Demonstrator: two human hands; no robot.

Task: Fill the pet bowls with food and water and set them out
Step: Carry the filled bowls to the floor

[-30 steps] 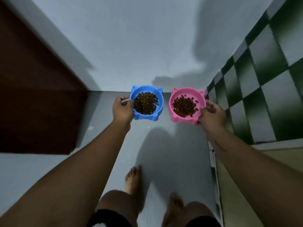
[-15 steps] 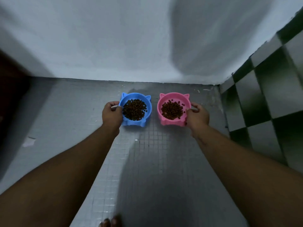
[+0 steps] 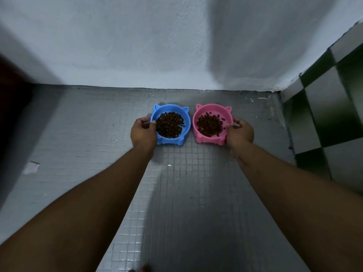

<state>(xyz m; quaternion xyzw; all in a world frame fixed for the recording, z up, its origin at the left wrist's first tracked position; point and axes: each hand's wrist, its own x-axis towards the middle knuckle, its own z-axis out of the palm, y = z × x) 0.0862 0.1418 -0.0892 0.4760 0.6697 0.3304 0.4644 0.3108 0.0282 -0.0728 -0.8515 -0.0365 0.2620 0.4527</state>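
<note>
Blue bowl [image 3: 187,124] and pink bowl [image 3: 208,139] sit side by side, a narrow gap between them, apparently resting on the tiled floor [image 3: 186,183] near the foot of the wall [image 3: 137,46]. Each holds a heap of dry food [image 3: 170,124]. The left hand [image 3: 143,132] grips the blue bowl's left rim and the right hand [image 3: 240,132] grips the pink bowl's right rim, so neither is let go. Assessment: food filled and set out, release outstanding. No water is seen in view, so that part appears undone.
</note>
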